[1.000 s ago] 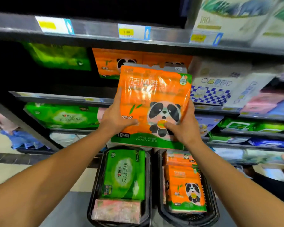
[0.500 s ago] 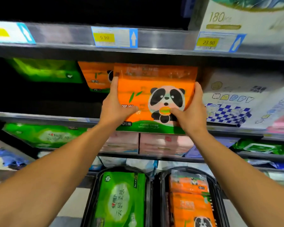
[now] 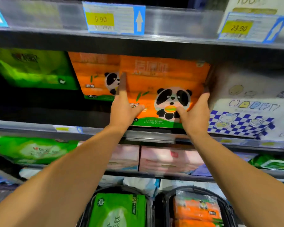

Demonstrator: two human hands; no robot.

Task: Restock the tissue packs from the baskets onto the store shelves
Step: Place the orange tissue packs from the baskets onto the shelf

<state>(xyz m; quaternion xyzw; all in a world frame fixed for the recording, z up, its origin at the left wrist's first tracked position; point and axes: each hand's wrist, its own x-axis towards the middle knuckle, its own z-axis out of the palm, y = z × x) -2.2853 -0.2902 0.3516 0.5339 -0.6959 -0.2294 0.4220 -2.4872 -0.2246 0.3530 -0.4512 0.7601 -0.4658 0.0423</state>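
Note:
An orange tissue pack with a panda [image 3: 162,82] stands upright on the middle shelf [image 3: 151,136], its base at the front edge. My left hand [image 3: 124,107] grips its left side, thumb on the front. My right hand [image 3: 196,112] grips its right side, thumb on the panda. A second orange panda pack [image 3: 93,76] stands just behind and to the left. Below, the left basket [image 3: 87,210] holds a green tissue pack [image 3: 116,212], and the right basket [image 3: 226,208] holds orange panda packs [image 3: 197,210].
Green packs [image 3: 33,68] fill the shelf's left, a white blue-checked pack [image 3: 249,108] its right. Price tags 9.90 [image 3: 113,18] and 23.90 [image 3: 251,27] hang on the upper shelf edge. Pink packs [image 3: 167,158] and more green packs [image 3: 31,149] sit on the lower shelf.
Both hands lifted the orange panda pack from above the baskets up to the middle shelf and pushed it in beside the other orange pack. The view tilted upward.

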